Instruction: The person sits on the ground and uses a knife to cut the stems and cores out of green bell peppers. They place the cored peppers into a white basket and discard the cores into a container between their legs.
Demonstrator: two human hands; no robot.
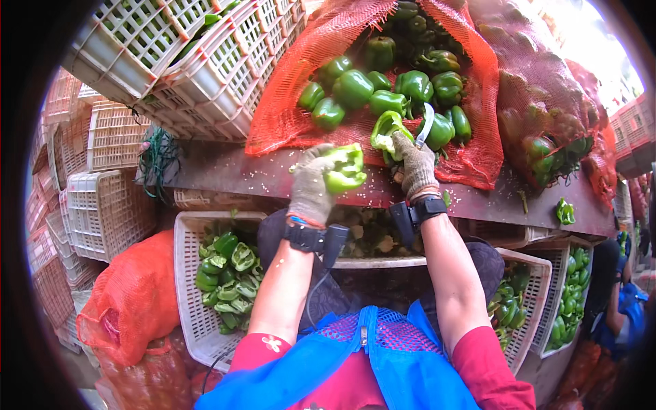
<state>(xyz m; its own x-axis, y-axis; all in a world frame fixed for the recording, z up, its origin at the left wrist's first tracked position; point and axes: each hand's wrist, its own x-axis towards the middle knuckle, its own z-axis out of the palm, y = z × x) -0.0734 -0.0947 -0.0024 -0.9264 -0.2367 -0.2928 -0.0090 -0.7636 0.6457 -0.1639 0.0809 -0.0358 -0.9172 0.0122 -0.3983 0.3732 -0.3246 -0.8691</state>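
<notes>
My gloved left hand (311,187) holds a piece of cut green bell pepper (344,168), its hollow inside showing. In my gloved right hand (416,166) are another opened green pepper piece (388,129) and a small knife, whose curved blade (426,125) points up and away from me. Just beyond both hands, whole green bell peppers (353,89) spill from the mouth of an open red mesh sack (287,110). Pale seeds are scattered over the dark red tabletop (220,171) around my hands.
Below the table edge, a white plastic crate (187,287) at left holds cut peppers (238,289). Crates (535,307) with peppers stand at right. Stacked crates (220,77) and a full red sack (138,292) lie left. More filled mesh sacks (533,87) and a co-worker's arm (615,307) are right.
</notes>
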